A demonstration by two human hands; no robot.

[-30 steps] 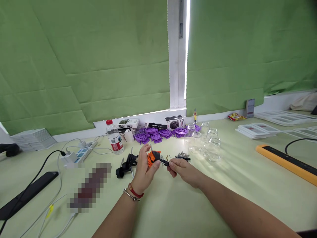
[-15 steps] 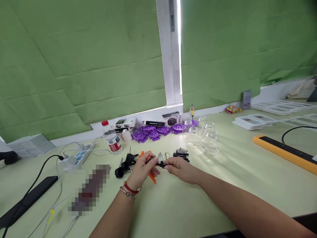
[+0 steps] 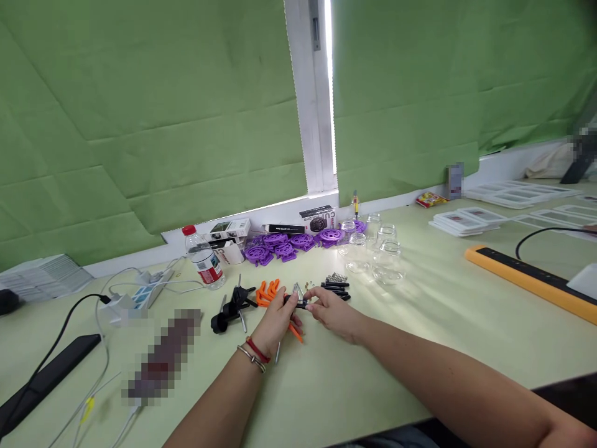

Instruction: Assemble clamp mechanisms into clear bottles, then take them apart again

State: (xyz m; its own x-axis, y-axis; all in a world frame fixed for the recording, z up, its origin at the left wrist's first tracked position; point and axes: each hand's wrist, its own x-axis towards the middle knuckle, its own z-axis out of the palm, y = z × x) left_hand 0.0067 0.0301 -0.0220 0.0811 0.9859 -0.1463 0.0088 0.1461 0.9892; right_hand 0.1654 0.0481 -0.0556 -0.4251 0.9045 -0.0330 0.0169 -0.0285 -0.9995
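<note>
My left hand (image 3: 278, 320) is closed around a small black part (image 3: 293, 300). At that part's right end, my right hand (image 3: 332, 311) pinches with thumb and forefinger. My fingers hide much of its shape. A metal rod (image 3: 278, 353) sticks out below my left hand; I cannot tell whether it belongs to the held part. Under the left fingers an orange piece (image 3: 295, 333) shows, and more orange pieces (image 3: 268, 292) lie just behind. Black parts with metal rods (image 3: 228, 314) are to the left. Black cylindrical pieces (image 3: 336, 286) and small springs (image 3: 336, 277) lie behind my right hand.
Purple openwork discs (image 3: 275, 244) are heaped at the back near boxes (image 3: 231, 239). Glass jars (image 3: 388, 264) stand right of them. A water bottle (image 3: 204, 258), a power strip (image 3: 153, 292) and cables are on the left; an orange-and-black bar (image 3: 527, 283) lies on the right.
My hands have come closer together around the black part, the left shifting slightly right. More of the orange pieces and the metal rod now show. The view has shifted slightly.
</note>
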